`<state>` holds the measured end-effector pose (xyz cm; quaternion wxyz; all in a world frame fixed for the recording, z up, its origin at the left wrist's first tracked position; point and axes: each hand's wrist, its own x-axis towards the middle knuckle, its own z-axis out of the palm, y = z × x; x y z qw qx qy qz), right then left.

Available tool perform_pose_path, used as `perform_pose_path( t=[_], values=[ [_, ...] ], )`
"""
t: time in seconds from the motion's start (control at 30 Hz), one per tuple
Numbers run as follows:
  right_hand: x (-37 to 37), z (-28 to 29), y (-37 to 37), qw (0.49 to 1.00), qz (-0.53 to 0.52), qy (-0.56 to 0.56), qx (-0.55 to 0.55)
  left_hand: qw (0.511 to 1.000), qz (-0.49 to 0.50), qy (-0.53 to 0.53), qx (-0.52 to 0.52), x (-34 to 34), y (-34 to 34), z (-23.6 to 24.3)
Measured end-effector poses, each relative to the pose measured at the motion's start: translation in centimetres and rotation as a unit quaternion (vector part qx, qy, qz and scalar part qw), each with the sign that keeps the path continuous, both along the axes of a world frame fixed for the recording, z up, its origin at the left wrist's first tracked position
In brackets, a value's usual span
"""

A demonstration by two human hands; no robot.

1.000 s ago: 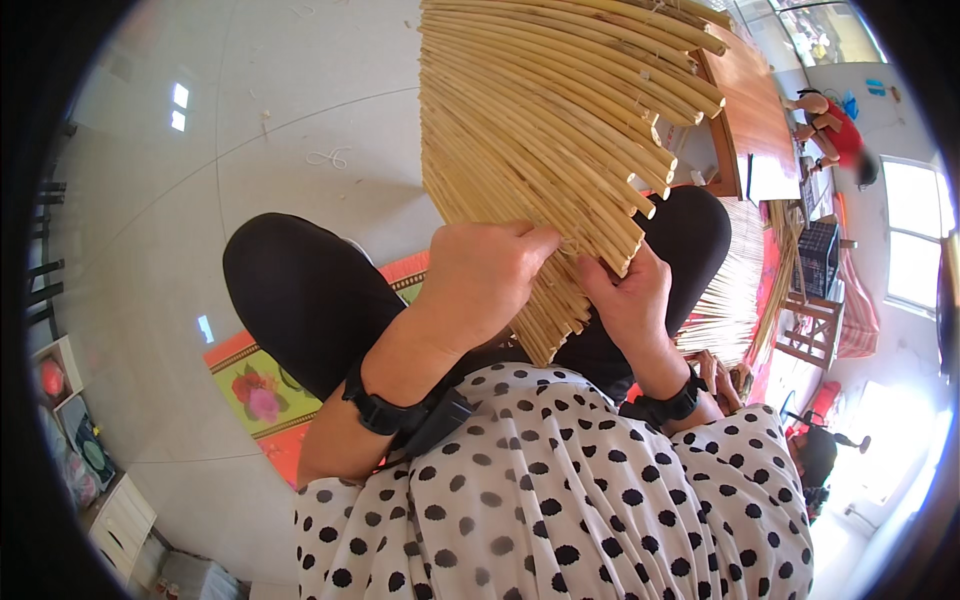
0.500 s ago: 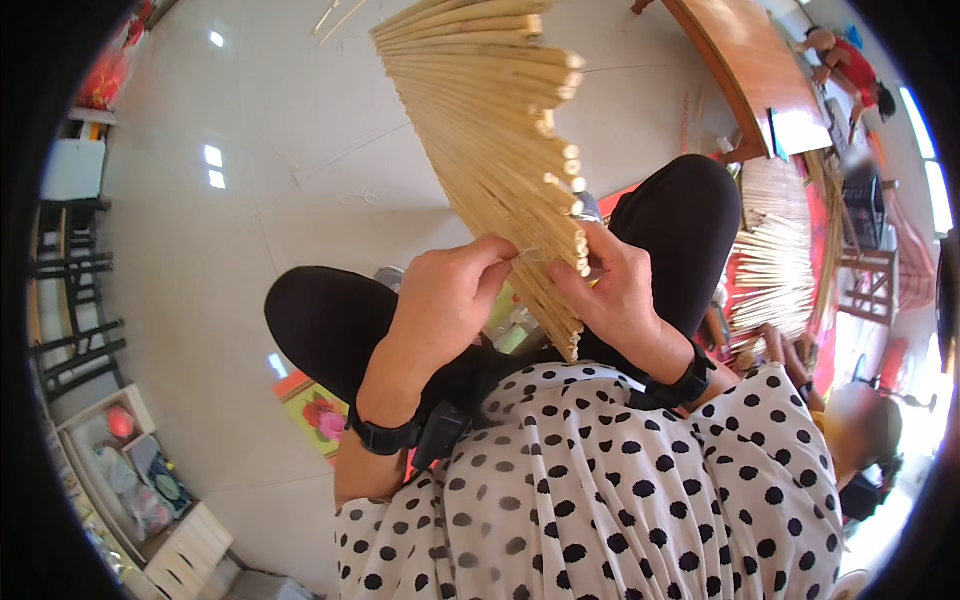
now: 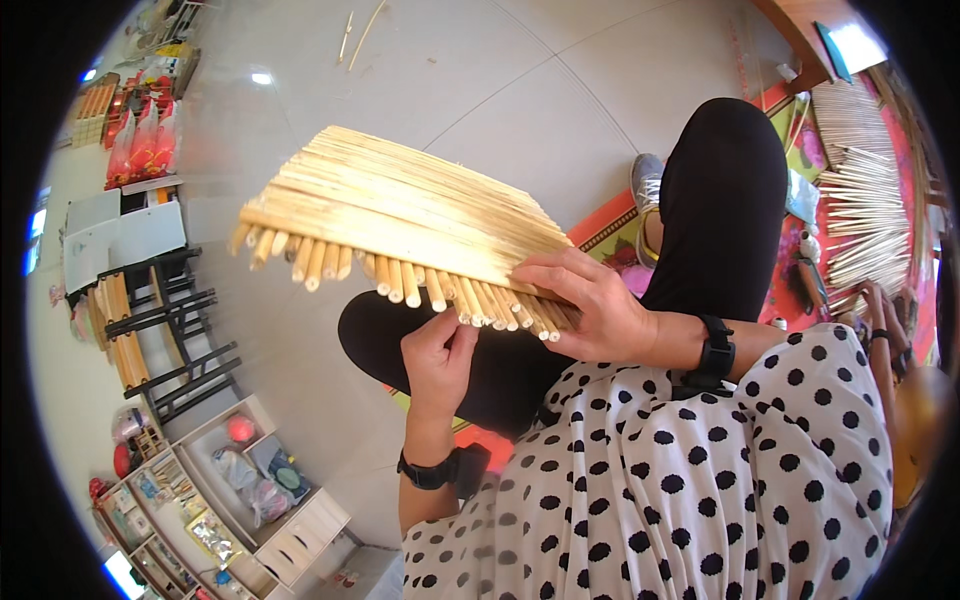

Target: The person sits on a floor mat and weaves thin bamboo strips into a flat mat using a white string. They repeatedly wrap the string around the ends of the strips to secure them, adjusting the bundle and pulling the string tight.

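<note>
Your right hand (image 3: 600, 315) grasps the near right end of the stalk mat (image 3: 400, 205), fingers across its upper face. The mat is raised over your left knee (image 3: 368, 335) and the floor (image 3: 420, 70). Your left hand (image 3: 437, 365) is curled at the cut ends; whether it grips anything, I cannot tell.

Room looked domestic, turned over to handcraft; whether home or small workshop could not be settled. A floral mat (image 3: 612, 238) covered part of the pale tiled floor (image 3: 470, 100). Light sticks (image 3: 868, 215) lay in rows there, with a second person (image 3: 884, 325) close by. Left side held household clutter: black-framed furniture (image 3: 172, 335), red bags (image 3: 150, 145), a drawer cabinet (image 3: 292, 560), packed shelves (image 3: 185, 510). A wooden table (image 3: 800, 30) stood at upper right.
</note>
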<state>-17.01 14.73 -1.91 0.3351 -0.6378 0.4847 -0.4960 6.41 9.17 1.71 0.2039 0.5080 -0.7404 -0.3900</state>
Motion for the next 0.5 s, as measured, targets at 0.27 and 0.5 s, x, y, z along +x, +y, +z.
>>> perform_pose_path(
  t=[0.27, 0.5],
  values=[
    [-1.2, -1.5, -0.4, 0.995, 0.051, -0.083, -0.005, 0.996, 0.002, -0.084, 0.038, 0.4, 1.2, 0.5],
    [-1.4, -1.7, -0.7, 0.990, 0.067, -0.123, 0.015, 0.995, 0.029, -0.079, -0.048, 0.2, 1.5, -0.2]
  ],
)
